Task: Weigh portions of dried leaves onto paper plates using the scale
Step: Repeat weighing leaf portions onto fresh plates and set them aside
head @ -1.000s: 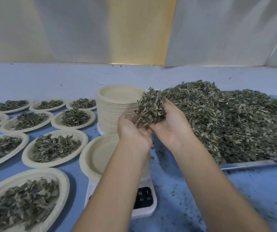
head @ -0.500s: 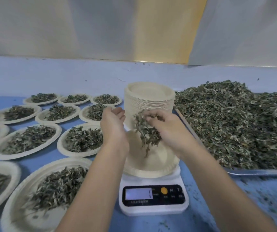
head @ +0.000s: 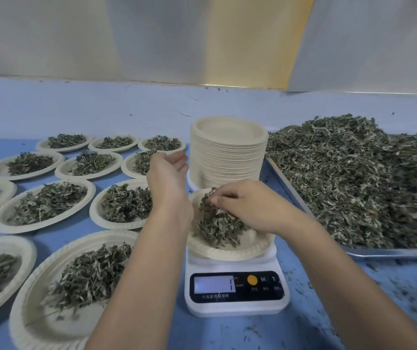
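Observation:
A white digital scale [head: 236,291] stands on the blue table in front of me, its display lit. On it sits a paper plate [head: 230,250] with a small heap of dried leaves [head: 215,226]. My right hand [head: 249,205] is low over that plate, fingers curled and pinching some of the leaves. My left hand [head: 168,179] hovers just left of the plate, palm turned up, fingers relaxed, holding nothing. A big heap of dried leaves [head: 358,180] fills a metal tray [head: 389,252] on the right.
A tall stack of unused paper plates [head: 227,155] stands right behind the scale. Several plates filled with leaves [head: 48,203] cover the table to the left, the closest one [head: 76,281] beside my left forearm. Leaf crumbs litter the table at the lower right.
Both hands carried a handful of leaves from the tray heap over to the plate on the scale. The right hand came down and the leaves now lie on the plate. The left hand opened.

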A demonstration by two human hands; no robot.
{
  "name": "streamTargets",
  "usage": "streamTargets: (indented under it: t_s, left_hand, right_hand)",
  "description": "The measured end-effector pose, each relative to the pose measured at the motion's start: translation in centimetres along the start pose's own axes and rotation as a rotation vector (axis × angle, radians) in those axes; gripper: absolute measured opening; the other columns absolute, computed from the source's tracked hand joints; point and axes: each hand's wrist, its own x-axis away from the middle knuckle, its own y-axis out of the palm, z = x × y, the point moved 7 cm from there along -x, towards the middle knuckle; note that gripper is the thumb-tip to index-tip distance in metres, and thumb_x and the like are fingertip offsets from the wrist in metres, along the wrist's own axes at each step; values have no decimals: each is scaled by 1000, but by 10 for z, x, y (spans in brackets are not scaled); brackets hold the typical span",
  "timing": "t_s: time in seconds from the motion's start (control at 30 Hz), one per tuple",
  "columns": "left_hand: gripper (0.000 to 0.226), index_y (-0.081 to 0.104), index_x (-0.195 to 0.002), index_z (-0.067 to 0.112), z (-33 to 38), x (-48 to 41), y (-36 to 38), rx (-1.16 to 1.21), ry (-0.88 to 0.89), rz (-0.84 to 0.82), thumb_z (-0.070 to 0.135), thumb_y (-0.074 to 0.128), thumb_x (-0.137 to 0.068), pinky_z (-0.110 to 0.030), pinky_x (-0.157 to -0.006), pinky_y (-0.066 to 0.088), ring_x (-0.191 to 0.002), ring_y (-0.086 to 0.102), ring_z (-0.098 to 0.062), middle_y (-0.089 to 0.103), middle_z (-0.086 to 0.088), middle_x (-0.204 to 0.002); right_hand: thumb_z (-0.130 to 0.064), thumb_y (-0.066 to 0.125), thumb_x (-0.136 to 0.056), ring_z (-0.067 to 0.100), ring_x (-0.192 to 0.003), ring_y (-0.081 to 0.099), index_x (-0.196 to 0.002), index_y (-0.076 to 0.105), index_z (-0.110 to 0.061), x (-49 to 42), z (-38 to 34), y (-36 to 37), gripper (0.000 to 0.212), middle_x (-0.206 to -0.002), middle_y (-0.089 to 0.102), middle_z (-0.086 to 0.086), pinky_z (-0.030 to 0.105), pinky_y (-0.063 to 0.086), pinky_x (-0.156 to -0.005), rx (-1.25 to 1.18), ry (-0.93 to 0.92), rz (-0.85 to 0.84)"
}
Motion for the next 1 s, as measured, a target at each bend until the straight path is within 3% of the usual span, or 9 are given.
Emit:
streamTargets:
  t_s: [0.1, 0.23, 0.33, 0.47, 0.6, 0.73, 0.83, 0.93, 1.0]
  left_hand:
    - [38, 63, -109, 4, 1, 0, 0, 15, -4, 3, 22, 30, -101, -25, -95, 42, -108, 60, -17, 66, -8, -110]
    - [37, 64, -105, 7, 2, 1, 0, 12, -4, -8, 22, 30, -100, -25, -93, 41, -108, 60, -16, 67, -6, -107]
    - [37, 65, -102, 9, -2, 3, 3, -15, -26, -30, 23, 31, -100, -28, -96, 40, -107, 60, -16, 67, -4, -103]
    - [37, 66, -100, 10, -5, 6, 8, -28, -47, -62, 23, 31, -99, -29, -100, 40, -108, 60, -17, 68, -3, -103]
    - [40, 66, -106, 8, -8, 7, 10, -36, -58, -79, 23, 30, -100, -28, -95, 40, -108, 60, -17, 68, -4, -106]
    - [38, 65, -100, 8, -9, 7, 13, -13, -87, -112, 22, 30, -100, -29, -97, 41, -108, 61, -18, 68, -6, -106]
    - [38, 65, -94, 9, -10, 7, 15, -3, -101, -136, 22, 30, -99, -30, -100, 40, -107, 61, -19, 68, -6, -102]
    - [38, 65, -94, 10, -11, 6, 14, -10, -104, -130, 22, 29, -99, -28, -96, 41, -106, 61, -18, 68, -5, -102]
    - [38, 65, -97, 10, -11, 5, 13, -6, -107, -128, 22, 29, -99, -28, -95, 41, -107, 61, -17, 68, -5, -102]
  right_hand:
    - [-34, 51, -97, 22, -88, 66, -97, 73, -28, 0, 0, -11, 23, -92, 73, 4, 36, 51, -85, -93, -7, 68]
    - [-31, 50, -97, -10, -68, 62, -98, 74, -29, 2, 1, -25, 24, -66, 67, -26, 17, 48, -65, -260, -22, 192]
    - [-30, 51, -96, 20, -94, 65, -87, 73, -35, 2, 2, -32, 24, -95, 73, 3, 42, 49, -90, -330, -20, 312]
    - [-29, 52, -95, -8, -73, 55, -89, 74, -30, 2, 2, -37, 23, -77, 67, -22, 24, 40, -74, -428, -34, 412]
    - [-29, 51, -96, 10, -88, 63, -90, 72, -32, 3, 2, -38, 22, -88, 72, -4, 31, 44, -81, -437, -53, 440]
    - [-27, 49, -97, 0, -87, 60, -97, 73, -27, 4, 3, -41, 24, -86, 70, -17, 27, 44, -83, -480, -55, 487]
    - [-27, 50, -96, 7, -96, 63, -95, 73, -29, 5, 2, -41, 23, -93, 72, -12, 33, 47, -93, -474, -63, 491]
    - [-26, 54, -93, 16, -91, 63, -87, 73, -30, 5, -1, -39, 21, -89, 73, -4, 32, 47, -87, -426, -75, 441]
    - [-26, 56, -91, 8, -88, 64, -85, 75, -30, 4, 0, -36, 21, -88, 73, -8, 23, 48, -82, -398, -68, 405]
